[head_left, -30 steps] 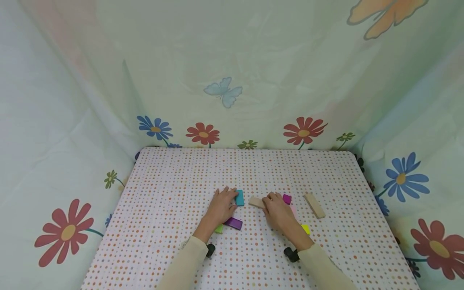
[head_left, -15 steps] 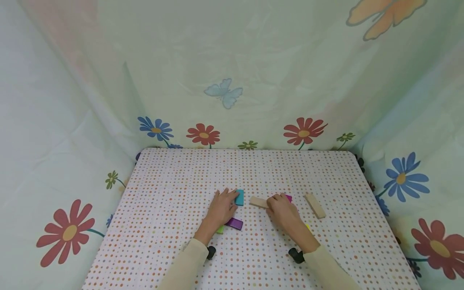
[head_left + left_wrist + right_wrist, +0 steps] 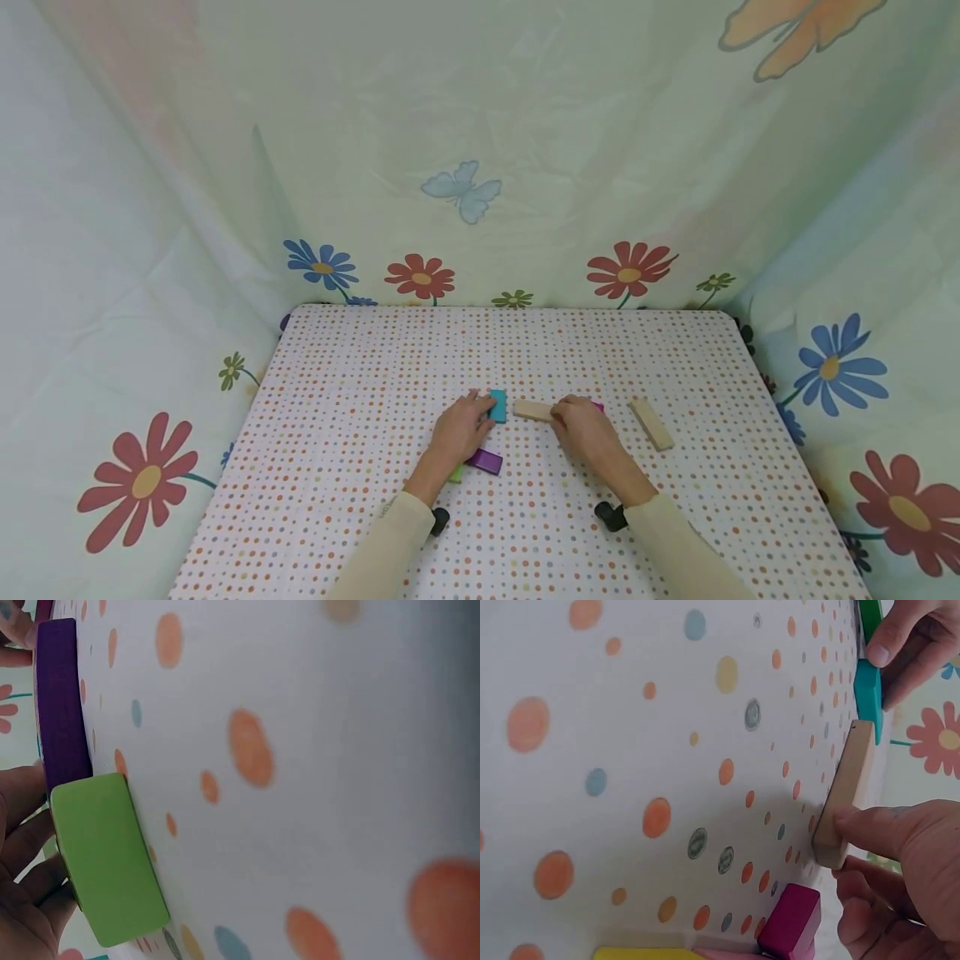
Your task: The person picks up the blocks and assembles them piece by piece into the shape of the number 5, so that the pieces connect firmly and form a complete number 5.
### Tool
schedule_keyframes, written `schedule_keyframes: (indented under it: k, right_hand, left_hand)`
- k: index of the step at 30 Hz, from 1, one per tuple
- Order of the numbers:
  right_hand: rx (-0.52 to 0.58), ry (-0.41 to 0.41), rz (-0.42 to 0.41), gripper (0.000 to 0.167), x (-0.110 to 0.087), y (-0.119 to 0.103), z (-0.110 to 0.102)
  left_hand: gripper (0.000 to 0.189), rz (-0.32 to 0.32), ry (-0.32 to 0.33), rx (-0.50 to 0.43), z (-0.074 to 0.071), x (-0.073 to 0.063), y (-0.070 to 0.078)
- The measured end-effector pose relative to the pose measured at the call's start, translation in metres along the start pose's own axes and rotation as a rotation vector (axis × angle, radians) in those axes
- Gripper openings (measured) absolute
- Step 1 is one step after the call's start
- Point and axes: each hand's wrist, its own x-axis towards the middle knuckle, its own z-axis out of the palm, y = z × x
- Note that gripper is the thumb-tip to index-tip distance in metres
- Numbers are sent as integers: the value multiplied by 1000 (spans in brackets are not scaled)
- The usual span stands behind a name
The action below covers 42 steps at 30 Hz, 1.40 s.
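My left hand (image 3: pixel 459 429) holds a teal block (image 3: pixel 498 407) on the table, its thumb on the near side and fingers on the far side in the right wrist view. To its right lies a plain wooden block (image 3: pixel 531 409), whose right end my right hand (image 3: pixel 588 429) pinches between thumb and fingers. In the head view a small gap separates the two blocks. Below my left hand sit a purple block (image 3: pixel 485 462) and a lime green block (image 3: pixel 111 859), close together. A magenta block (image 3: pixel 791 922) lies beside my right hand, mostly covered in the head view.
A second wooden block (image 3: pixel 651 423) lies slanted to the right of my right hand. Yellow (image 3: pixel 645 953) and pink (image 3: pixel 727 955) blocks show at the bottom of the right wrist view. The dotted tabletop (image 3: pixel 420 358) meets a flowered curtain (image 3: pixel 375 167) behind.
The held wooden block has shifted right, then back slightly, and turned straighter. My right hand has moved a little to the right. The teal block has edged slightly right and away.
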Motion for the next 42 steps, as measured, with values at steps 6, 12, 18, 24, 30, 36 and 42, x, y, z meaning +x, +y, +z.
schedule_keyframes:
  k: [6,12,18,24,30,36,42]
  right_hand:
    - [49,-6,23,15,9,1,2]
    - [134,-21,90,16,18,1,1]
    - [265,3,150,30,24,6,3]
    - [410,-4,180,44,24,18,7]
    - [438,20,192,40,29,19,6]
    - [435,10,238,38,34,15,3]
    - [440,6,271,39,37,12,1]
  left_hand:
    - [43,-16,1,-7,2,1,3]
    - [43,-25,7,3,4,1,5]
    - [42,-31,28,15,6,3,7]
    - [43,-31,32,-2,8,4,8]
    - [43,-52,31,-19,9,7,7]
    - [43,-45,37,-25,8,7,7]
    - [43,-40,50,-38,9,7,5]
